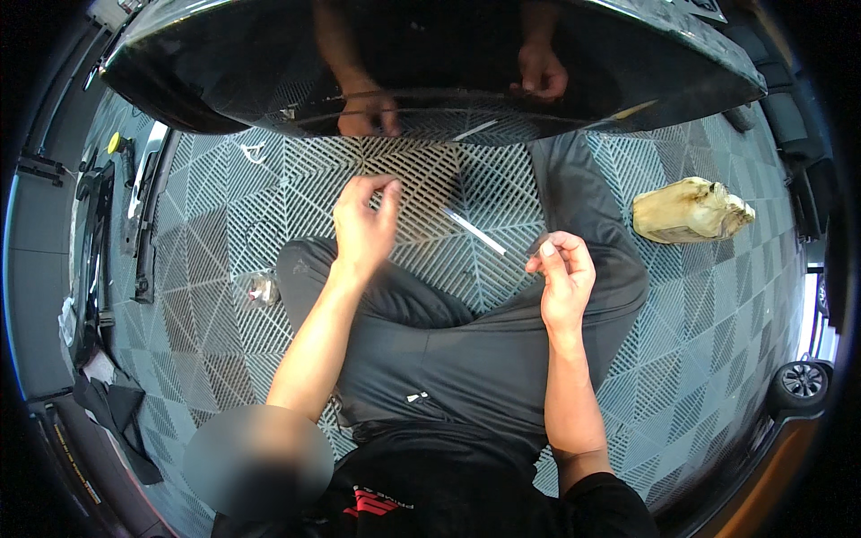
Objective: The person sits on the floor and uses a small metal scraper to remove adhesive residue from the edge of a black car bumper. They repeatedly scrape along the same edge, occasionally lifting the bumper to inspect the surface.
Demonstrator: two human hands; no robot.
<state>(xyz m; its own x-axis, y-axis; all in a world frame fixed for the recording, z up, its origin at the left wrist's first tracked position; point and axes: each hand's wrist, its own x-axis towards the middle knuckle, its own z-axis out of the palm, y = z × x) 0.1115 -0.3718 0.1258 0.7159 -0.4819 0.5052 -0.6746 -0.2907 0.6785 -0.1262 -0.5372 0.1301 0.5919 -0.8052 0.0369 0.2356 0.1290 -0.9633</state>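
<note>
A thin, straight white strip (475,230) is lying on grey slatted plastic tiles (498,193) between my left hand (366,224) and right hand (565,273); I'm judging it light, stiffish, best pinched mid-length. My left fingers are curling loosely, seemingly empty; whether my right fingertips are pinching anything, I can't tell.

Thin wht strip (477,233) flat on gry floor (430,269), diag., nr glossy blk panel (439,54) w/ reflections.

A person (439,359) sits on the floor (691,359) before a glossy black panel (439,58). The left hand (364,220) is raised, fingers (387,210) curled; the right hand (566,276), fingers bent, hovers over the right leg (614,255). A white strip (476,232) lies between them; a yellowish jug (677,213) rests farther right.
</note>
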